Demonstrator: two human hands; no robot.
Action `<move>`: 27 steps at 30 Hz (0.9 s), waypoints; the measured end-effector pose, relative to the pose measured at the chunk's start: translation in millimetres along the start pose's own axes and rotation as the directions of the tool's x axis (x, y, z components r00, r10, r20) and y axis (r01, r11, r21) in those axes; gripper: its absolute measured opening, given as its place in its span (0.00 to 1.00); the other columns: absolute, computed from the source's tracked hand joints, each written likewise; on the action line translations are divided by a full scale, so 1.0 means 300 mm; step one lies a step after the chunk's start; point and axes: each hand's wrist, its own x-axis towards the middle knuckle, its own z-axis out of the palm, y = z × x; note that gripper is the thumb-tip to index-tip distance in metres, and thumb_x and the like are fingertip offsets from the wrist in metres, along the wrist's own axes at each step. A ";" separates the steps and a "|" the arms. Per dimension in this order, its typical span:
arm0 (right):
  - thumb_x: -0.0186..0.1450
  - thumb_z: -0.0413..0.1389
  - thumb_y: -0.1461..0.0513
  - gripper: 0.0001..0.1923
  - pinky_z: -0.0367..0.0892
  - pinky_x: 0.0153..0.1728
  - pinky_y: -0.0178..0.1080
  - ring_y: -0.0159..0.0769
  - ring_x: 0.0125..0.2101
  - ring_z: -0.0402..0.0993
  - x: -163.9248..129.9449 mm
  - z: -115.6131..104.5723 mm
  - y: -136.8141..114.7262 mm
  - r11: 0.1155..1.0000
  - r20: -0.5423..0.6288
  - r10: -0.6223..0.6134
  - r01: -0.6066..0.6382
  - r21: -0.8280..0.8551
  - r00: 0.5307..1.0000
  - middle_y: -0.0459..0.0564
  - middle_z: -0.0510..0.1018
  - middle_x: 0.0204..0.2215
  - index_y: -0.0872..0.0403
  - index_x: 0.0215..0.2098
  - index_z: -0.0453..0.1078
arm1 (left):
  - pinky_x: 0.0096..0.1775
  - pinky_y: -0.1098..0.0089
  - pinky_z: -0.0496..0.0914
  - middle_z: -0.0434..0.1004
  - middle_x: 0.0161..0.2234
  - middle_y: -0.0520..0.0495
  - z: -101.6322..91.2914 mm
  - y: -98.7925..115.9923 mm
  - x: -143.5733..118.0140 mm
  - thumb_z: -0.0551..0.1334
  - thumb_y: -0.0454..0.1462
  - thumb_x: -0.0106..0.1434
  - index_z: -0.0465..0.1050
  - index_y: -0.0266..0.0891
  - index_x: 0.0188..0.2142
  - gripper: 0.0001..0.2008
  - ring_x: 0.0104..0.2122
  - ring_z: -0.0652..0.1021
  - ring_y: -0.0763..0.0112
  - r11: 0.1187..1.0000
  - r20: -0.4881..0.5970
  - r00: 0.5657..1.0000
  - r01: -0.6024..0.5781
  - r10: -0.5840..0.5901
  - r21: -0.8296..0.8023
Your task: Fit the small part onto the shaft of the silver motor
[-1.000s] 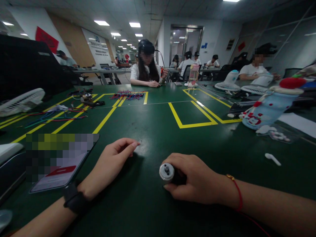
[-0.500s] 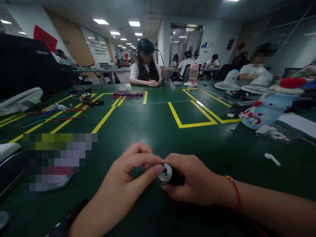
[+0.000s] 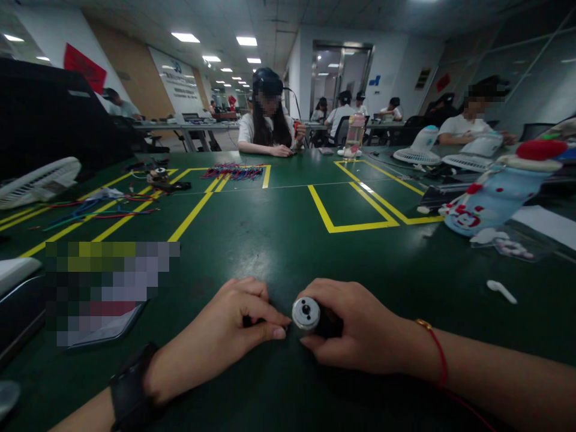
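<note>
Left hand off the motor face, now pinching a small dark part.

I see the right hand (image 3: 360,333) still closed around the small motor (image 3: 306,314), low on the counter (image 3: 288,240), silver end facing left. Left hand (image 3: 225,336), half a second ago at that end, has backed just beside it, fingertips closed on a small dark piece (image 3: 248,321); can't identify it.

We find no text we can read anywhere. The white wall board (image 3: 173,81) at the back left carries a blue logo and lines of print, all too small and blurred for us to make out. The red banner (image 3: 84,68) on the left wall shows no clear characters. The blue sign (image 3: 375,80) beside the doorway is only a shape. The phone screen (image 3: 105,288) on the worktop (image 3: 288,240) is pixelated, so we read nothing there.
</note>
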 end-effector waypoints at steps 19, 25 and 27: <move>0.57 0.61 0.62 0.16 0.62 0.32 0.34 0.32 0.33 0.68 0.000 -0.011 -0.007 1.000 0.011 -0.005 0.005 0.005 1.000 0.46 0.74 0.37 0.54 0.44 0.69 | 0.40 0.66 0.68 0.78 0.39 0.50 -0.071 -0.109 -0.002 0.58 0.48 0.66 0.76 0.46 0.41 0.13 0.39 0.76 0.63 0.947 -0.283 0.911 0.250 -0.301 -0.203; 0.56 0.60 0.62 0.16 0.60 0.30 0.34 0.32 0.31 0.67 -0.002 -0.004 -0.008 1.000 0.002 0.001 -0.001 -0.008 1.000 0.46 0.74 0.35 0.54 0.43 0.69 | 0.48 0.62 0.64 0.74 0.43 0.51 -0.058 -0.064 -0.012 0.68 0.46 0.57 0.77 0.49 0.40 0.12 0.45 0.72 0.61 0.999 -0.050 0.998 0.022 -0.024 -0.028; 0.56 0.60 0.62 0.16 0.60 0.30 0.34 0.32 0.31 0.67 -0.002 -0.004 -0.007 1.000 0.005 -0.001 0.001 -0.002 1.000 0.47 0.74 0.35 0.54 0.43 0.69 | 0.50 0.60 0.62 0.73 0.43 0.51 -0.045 -0.036 -0.015 0.69 0.45 0.56 0.76 0.51 0.42 0.14 0.47 0.71 0.60 1.000 -0.008 1.000 -0.006 0.006 -0.013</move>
